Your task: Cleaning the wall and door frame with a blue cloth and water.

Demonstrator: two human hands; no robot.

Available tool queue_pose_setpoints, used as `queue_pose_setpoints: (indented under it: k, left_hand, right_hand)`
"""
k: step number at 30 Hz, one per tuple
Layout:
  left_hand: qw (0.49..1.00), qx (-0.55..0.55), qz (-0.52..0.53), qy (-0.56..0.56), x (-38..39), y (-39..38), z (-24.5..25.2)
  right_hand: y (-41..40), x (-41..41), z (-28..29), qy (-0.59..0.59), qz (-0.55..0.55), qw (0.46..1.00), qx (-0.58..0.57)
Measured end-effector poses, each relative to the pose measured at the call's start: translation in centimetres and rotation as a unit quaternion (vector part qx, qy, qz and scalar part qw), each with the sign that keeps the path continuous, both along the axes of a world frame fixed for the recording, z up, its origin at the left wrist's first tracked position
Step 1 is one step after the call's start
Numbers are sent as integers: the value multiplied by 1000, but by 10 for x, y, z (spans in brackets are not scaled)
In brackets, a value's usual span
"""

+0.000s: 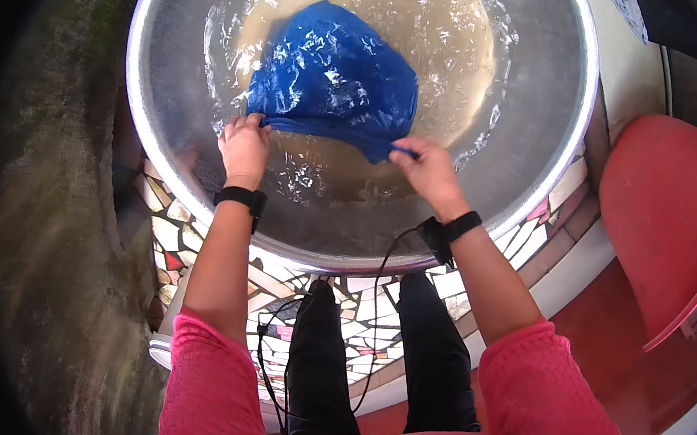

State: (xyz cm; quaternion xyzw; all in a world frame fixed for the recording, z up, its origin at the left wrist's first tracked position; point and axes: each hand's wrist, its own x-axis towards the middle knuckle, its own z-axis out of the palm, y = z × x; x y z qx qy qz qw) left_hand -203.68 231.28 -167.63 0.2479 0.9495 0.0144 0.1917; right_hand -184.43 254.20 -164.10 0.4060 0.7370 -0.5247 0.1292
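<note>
A blue cloth (337,72) lies spread in murky water (458,58) inside a large round metal basin (541,110). Its near edge is gathered into a fold that stretches between my two hands. At the left end of that fold, my left hand (245,148) grips the cloth with the fingers curled over it. My right hand (427,170) pinches the right end, and a small blue tip sticks out past the fingers. The far part of the cloth is wet and wrinkled at the water's surface.
Broken-tile mosaic flooring (357,319) lies under the basin. A red plastic chair (670,204) stands at the right over a red floor (622,319). Dark, mossy ground (65,221) runs along the left. A black cable (374,320) hangs from my right wrist strap.
</note>
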Motion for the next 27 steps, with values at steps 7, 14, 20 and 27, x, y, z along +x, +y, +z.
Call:
queue_pose_setpoints:
  k: [7,14,20,27]
  left_hand:
    - [979,3,-35,-203,47,26,-7]
    - [964,54,-83,-248,54,4,-46]
    - [866,182,211,-415,66,16,-37]
    - [445,261,609,-603,111,40,24]
  right_hand:
    - [-8,-17,-2,-106,346,925,113]
    - [-48,-31,-45,-234,482,840,93]
    - [10,13,-106,-337,375,853,134]
    - [24,1,112,98,165,980,-55]
